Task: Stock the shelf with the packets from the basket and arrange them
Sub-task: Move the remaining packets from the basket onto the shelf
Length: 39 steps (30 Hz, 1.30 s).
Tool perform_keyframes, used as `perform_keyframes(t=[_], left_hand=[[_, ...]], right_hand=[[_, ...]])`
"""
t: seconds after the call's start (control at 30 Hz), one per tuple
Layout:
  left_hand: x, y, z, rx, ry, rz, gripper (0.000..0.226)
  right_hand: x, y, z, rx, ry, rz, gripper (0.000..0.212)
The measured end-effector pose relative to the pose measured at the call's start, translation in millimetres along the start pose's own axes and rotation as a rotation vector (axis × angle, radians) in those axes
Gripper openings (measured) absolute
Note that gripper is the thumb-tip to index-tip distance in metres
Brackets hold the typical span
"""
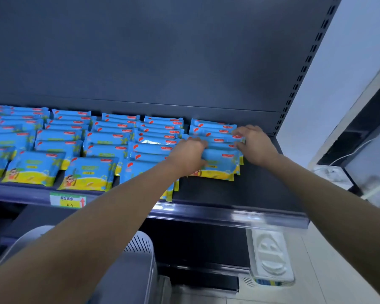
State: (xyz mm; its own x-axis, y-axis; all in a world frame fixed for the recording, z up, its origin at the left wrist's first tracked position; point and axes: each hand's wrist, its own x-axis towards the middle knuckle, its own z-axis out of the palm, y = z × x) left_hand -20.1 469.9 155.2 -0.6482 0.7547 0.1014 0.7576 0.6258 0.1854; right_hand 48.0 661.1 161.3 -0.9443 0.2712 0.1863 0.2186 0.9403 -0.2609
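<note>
Rightmost row point(222, 159) of blue-and-yellow plastic packets point(88, 172): lies at the right end of the dark grey metal shelf point(261, 189), packets overlapped like shingles from the near edge back toward the far wall. Nearest packet of this row sits further back than the front packets of the rows to its left.

Left hand point(191, 154): knuckles up, fingers curled round the left edge of the row, about mid-depth. Right hand point(255, 143): fingers bent over the right ends of the packets, thumb on the near side, pinching them. The row is held between both hands. Both forearms are bare and reach up from the near side.

More rows of the same packets fill the shelf to the left, just beside one another, out past the left edge of view. Bare shelf lies to the right of the held row and in front of it.

A green-and-yellow price label point(68, 199) with a red arrow sits in the shelf's front rail, left of the arms. Dark back panel point(162, 51) rises behind; a slotted upright point(312, 53) stands at the right.

Below, near: a grey plastic basket point(138, 242) with a slotted wall, contents hidden. A white moulded tray point(270, 257) lies on the floor to the right.
</note>
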Motion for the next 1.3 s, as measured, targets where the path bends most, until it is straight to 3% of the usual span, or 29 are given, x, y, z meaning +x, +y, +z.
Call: perform_keyframes(t=[0.23,0.57,0.77,1.03,1.3], left_hand=[[4,-1,11,0.192,0.081,0.042,0.057],[-82,-53,-58,0.079,0.582,0.117,0.070],[-169,-97,-96,-0.303,0.539,0.072,0.073],[-280,-165,-94,-0.347,0.524,-0.019,0.072],[-370,-209,-51,-0.274,0.345,-0.096,0.066]], right_hand=[[-15,-27,-11,-0.079,0.169,-0.075,0.041],[-30,-128,-14,-0.103,0.383,-0.296,0.058],[-45,-215,-3,-0.001,0.424,-0.408,0.059],[-78,-321,56,0.100,0.358,-0.570,0.054],[-132,-375,168,0.035,0.067,-0.687,0.051]])
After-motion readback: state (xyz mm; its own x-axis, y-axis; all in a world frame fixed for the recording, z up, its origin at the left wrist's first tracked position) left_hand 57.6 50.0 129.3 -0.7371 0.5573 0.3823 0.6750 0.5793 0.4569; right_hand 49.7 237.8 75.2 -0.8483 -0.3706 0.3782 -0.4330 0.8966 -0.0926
